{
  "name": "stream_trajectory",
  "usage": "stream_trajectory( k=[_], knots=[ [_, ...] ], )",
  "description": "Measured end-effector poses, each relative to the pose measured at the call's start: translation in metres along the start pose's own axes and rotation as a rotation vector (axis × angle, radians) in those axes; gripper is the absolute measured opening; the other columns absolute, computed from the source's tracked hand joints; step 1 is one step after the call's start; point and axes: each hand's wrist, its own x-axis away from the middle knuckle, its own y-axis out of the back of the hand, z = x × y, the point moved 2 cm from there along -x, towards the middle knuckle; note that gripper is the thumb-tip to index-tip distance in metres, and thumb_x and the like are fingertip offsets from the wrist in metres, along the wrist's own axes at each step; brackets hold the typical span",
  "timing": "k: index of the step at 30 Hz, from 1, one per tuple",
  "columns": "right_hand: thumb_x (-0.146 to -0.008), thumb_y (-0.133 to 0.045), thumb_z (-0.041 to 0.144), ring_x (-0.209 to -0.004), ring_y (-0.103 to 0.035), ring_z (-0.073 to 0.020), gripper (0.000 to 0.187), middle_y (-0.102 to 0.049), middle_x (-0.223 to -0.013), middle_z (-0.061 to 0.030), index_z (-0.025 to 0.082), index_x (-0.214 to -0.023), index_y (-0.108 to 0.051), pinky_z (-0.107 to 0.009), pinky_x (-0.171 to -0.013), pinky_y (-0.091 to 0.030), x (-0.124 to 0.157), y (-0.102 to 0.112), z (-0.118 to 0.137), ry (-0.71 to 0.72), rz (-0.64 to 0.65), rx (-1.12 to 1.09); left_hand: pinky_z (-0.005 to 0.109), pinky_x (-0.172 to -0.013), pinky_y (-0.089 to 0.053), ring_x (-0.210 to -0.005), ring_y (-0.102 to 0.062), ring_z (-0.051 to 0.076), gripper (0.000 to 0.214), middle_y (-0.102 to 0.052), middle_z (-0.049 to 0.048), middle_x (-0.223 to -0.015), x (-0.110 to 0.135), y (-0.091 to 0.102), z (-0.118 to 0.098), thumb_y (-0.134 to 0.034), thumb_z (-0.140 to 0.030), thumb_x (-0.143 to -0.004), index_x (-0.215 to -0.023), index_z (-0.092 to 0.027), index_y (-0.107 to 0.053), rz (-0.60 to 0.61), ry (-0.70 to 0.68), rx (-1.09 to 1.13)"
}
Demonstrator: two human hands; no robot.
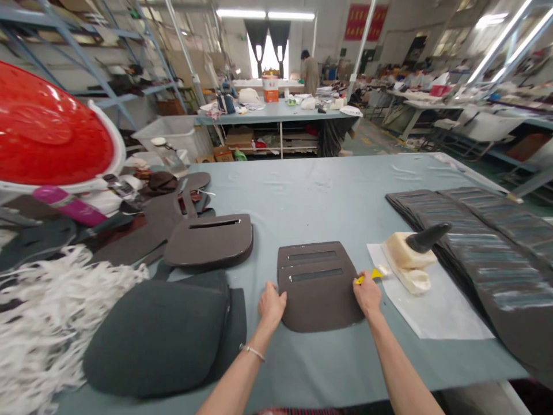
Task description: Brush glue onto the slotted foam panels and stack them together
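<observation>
Between left fingers (pixel 270 290) and right fingers (pixel 361 290); brown panel (pixel 320 304)

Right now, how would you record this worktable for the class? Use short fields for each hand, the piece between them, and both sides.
Left hand: at the panel's left edge
Right hand: at its right edge, holding a yellow tool
Between: brown panel with two slots, flat on the table
Left side: dark rounded pieces, white strips
Right side: white sheet, stacked brown pieces
</observation>
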Motion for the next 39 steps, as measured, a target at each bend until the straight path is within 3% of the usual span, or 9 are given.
stream_trajectory(
  k=[10, 32, 39],
  knots=[
    [-0.085, -0.046, 0.035, -0.075, -0.063, -0.0216, 0.030, -0.064, -0.083, -0.0091, 0.018, -0.108, -0.053, -0.029, -0.064, -0.040, 0.000, 0.003, 0.004, -0.004, 0.025, 0.014, 0.028, -0.069, -0.040, -0.087, -0.064, 0.020, 0.026, -0.070, 0.0050, -0.090, -0.006, 0.004, 0.009, -0.059, -0.029, -0.077, -0.100, -0.022, -0.049, 0.027, 0.052, 0.061],
    [-0.086, -0.047, 0.031, -0.075, -0.063, -0.0192, 0.023, -0.063, -0.083, -0.0073, 0.018, -0.105, -0.053, -0.026, -0.063, -0.040, 0.006, 0.010, 0.010, 0.003, 0.000, 0.025, 0.031, -0.070, -0.041, -0.088, -0.064, 0.024, 0.025, -0.068, 0.0086, -0.089, -0.006, 0.003, 0.007, -0.054, -0.032, -0.079, -0.100, -0.020, -0.050, 0.041, -0.026, -0.007],
    [-0.082, -0.051, 0.029, -0.090, -0.059, -0.0220, 0.025, -0.059, -0.094, -0.0099, 0.018, -0.105, -0.052, -0.027, -0.065, -0.040, 0.006, 0.011, 0.007, 0.048, -0.076, 0.025, 0.029, -0.073, -0.041, -0.093, -0.060, 0.021, 0.025, -0.063, 0.0102, -0.103, -0.004, 0.003, 0.008, -0.054, -0.030, -0.079, -0.100, -0.019, -0.048, 0.002, -0.060, -0.008]
  ],
)
